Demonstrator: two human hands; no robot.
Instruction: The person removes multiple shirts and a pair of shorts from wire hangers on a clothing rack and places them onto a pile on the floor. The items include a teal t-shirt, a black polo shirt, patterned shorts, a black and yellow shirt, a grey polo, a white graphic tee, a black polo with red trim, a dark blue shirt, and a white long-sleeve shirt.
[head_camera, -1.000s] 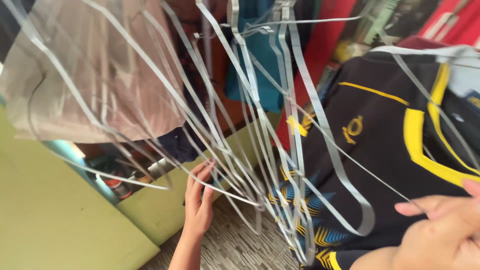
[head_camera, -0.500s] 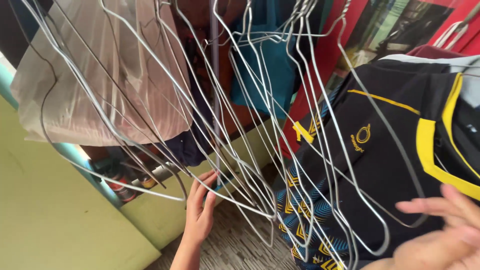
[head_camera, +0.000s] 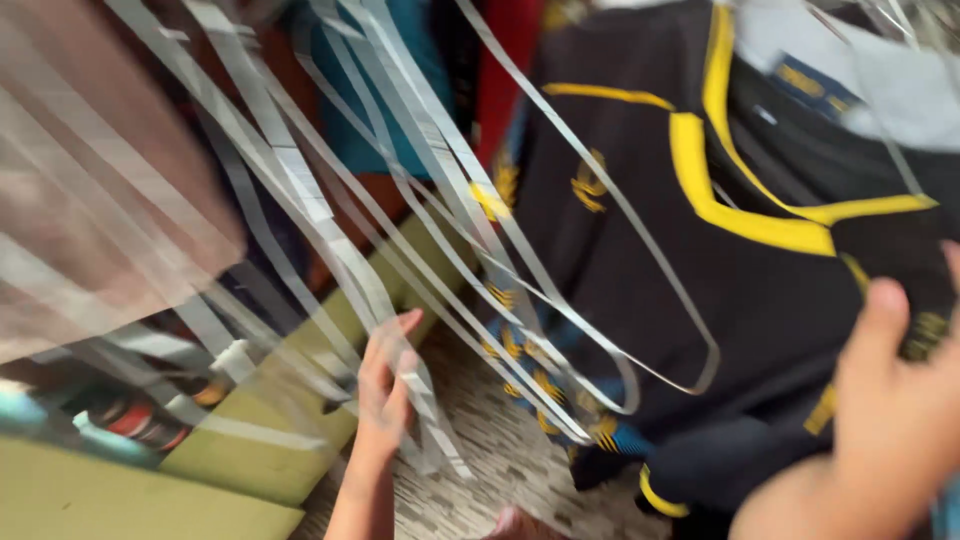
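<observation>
Left hand (head_camera: 385, 385) reaching open-fingered among blurred grey wire hangers (head_camera: 420, 190) | right hand (head_camera: 890, 410), grip unclear, touching black yellow-trimmed jersey (head_camera: 660, 230) | separating one hanger would prevent tangling.

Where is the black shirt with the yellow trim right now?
The black shirt hangs on the right of the head view, just behind the wire hangers, with the right hand in front of its lower part.

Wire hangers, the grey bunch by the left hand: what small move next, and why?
Probably close the left hand on one lower bar of the grey wire hangers to steady the bunch. Its fingers are spread among the blurred wires with no clear grip, while the right hand is on the black shirt with yellow trim beside them.
</observation>
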